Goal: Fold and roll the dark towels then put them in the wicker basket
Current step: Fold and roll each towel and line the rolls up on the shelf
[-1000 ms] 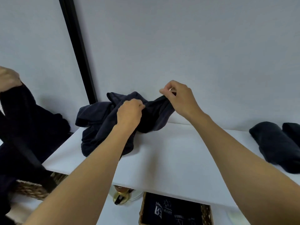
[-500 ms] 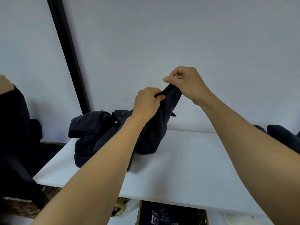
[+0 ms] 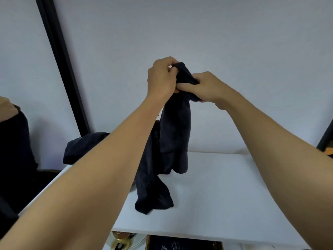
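At the far left of the frame a mass of dark cloth [image 3: 14, 150] hangs beside a black upright strip [image 3: 61, 60] on the pale wall; we cannot tell what the cloth belongs to. Right of the strip, a crumpled second dark towel [image 3: 84, 147] lies at the back left of the tabletop, partly hidden by our left forearm.

In the centre, well above the white tabletop [image 3: 243, 186], our left hand [image 3: 160, 82] has its fingers [image 3: 171, 68] curled tight round the top end of the soft dark navy towel [image 3: 175, 134]. Our right hand [image 3: 209, 87], close against the left, grips the bunched cloth just beside it with its fingers [image 3: 185, 86] folded over. The towel hangs limp in a twisted rope, and its lower end looks to rest on the tabletop near the front edge.

We judge it light, floppy and not slippery. It keeps no shape, so it wants taking by two corners of one edge, hands drawn apart, until it hangs flat. Right of the towel the tabletop shows a broad white stretch for laying it out. The wall stands close behind and the front edge is near, so we would spread it sideways. Under that edge, at bottom centre, shows the rim of what we take for the wicker basket [image 3: 148, 243].
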